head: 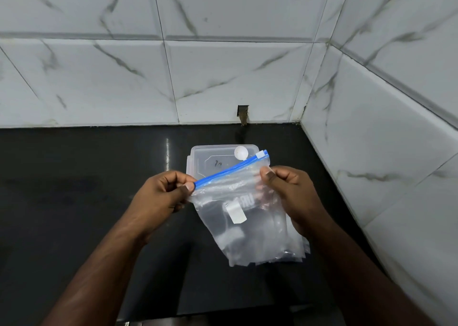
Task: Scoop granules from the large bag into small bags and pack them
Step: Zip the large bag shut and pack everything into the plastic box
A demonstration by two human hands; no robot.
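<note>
Both hands hold a clear zip bag (238, 202) above the dark table (74, 202): the left hand (163, 194) pinches the near end of its blue zip strip (230, 169), and the right hand (287, 192) curls its fingers (269, 176) round the upper right part. What lies inside the bag is blurred and hard to make out. Behind it a clear lidded container (210, 157) stands near the tiled wall (223, 78), half hidden by the bag, with open table to the left.

The zip bag (238, 202) covers the near part of the lidded plastic container (205, 156) behind it, and the marks on the container's lid are too small to read. The right hand's (287, 194) fingers are behind the bag's film, blurred through it. Both forearms are cut off by the bottom edge.
</note>
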